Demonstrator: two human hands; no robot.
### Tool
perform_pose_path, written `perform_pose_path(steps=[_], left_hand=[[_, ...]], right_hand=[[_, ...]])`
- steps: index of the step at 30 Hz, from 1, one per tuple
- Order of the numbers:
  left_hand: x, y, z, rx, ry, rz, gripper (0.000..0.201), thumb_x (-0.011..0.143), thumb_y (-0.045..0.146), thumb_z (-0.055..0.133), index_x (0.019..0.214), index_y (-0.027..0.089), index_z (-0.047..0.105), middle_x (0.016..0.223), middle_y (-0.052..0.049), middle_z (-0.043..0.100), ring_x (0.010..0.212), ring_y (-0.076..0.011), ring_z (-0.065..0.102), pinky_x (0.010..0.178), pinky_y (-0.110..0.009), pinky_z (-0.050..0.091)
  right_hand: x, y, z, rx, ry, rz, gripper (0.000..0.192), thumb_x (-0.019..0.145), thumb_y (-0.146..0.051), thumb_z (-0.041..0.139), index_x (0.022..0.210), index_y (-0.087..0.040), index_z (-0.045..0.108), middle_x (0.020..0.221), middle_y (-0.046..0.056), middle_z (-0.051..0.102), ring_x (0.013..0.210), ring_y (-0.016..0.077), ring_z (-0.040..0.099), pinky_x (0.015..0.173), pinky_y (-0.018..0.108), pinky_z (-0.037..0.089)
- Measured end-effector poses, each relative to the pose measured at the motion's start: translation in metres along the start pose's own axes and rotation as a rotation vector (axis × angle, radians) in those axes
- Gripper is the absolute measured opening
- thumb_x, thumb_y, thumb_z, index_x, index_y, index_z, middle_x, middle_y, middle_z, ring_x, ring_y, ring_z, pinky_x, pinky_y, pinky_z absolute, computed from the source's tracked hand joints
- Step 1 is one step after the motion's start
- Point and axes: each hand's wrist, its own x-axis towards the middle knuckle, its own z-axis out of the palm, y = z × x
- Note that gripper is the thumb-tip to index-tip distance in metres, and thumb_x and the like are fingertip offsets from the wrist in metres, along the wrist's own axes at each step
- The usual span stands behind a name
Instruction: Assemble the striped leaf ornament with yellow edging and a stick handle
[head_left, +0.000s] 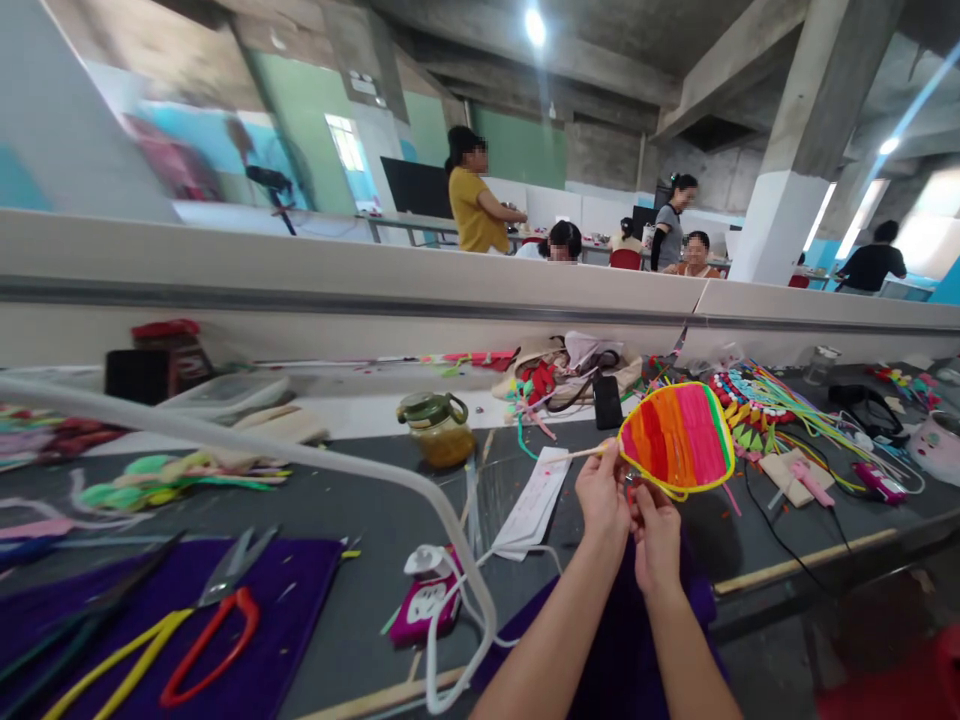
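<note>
A hand fan [675, 440] with a yellow rim and red, orange and pink stripes is held up over the table, its pale handle pointing left. My left hand [602, 505] is closed around the fan near the base of its handle. Just below the fan's lower edge, my right hand [657, 530] has its fingers pinched together beside the left. Something small and reddish shows between the two hands, too small to name. White paper sheets [534, 500] lie left of my hands.
Scissors [221, 600] with red and yellow handles lie on a purple cloth [300, 610]. A white bent tube [337, 455] crosses the left foreground. Behind are a glass jar [436, 430], a phone [607, 402] and colourful stems [802, 410]. A pink glue gun [810, 483] lies right.
</note>
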Motion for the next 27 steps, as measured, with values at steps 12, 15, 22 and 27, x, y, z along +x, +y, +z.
perform_pose_path(steps=[12,15,22,27], left_hand=[[-0.012,-0.008,-0.013,0.063,-0.049,0.090,0.031,0.061,0.030,0.085,0.080,0.014,0.067,0.067,0.000,0.071,0.053,-0.0096,0.064,0.051,-0.017,0.048],[-0.016,-0.008,-0.016,0.077,-0.059,0.104,0.032,0.059,0.029,0.087,0.081,0.014,0.069,0.069,-0.001,0.072,0.055,-0.0102,0.064,0.053,-0.018,0.050],[-0.024,-0.006,-0.020,0.107,-0.079,0.083,0.031,0.059,0.028,0.087,0.081,0.015,0.070,0.071,-0.001,0.073,0.061,-0.0120,0.067,0.063,-0.021,0.055],[-0.029,-0.001,-0.017,0.117,-0.109,0.035,0.031,0.058,0.027,0.088,0.082,0.015,0.071,0.071,-0.001,0.074,0.057,-0.0111,0.066,0.057,-0.019,0.053]], right_hand=[[0.003,0.007,0.019,0.082,-0.001,0.031,0.039,0.061,-0.042,0.082,0.086,-0.015,0.072,0.077,0.005,0.074,0.077,0.0209,0.069,0.071,0.030,0.054],[0.003,0.008,0.021,0.094,0.003,0.018,0.043,0.059,-0.042,0.083,0.091,-0.016,0.073,0.094,0.010,0.076,0.096,0.0259,0.068,0.084,0.035,0.054],[0.003,0.007,0.021,0.204,0.000,0.051,0.039,0.060,-0.037,0.084,0.090,-0.014,0.075,0.098,0.010,0.076,0.094,0.0245,0.070,0.092,0.037,0.053],[0.002,0.000,0.024,0.201,0.004,0.026,0.033,0.064,-0.038,0.080,0.085,-0.014,0.075,0.088,0.009,0.077,0.083,0.0221,0.071,0.083,0.034,0.055]])
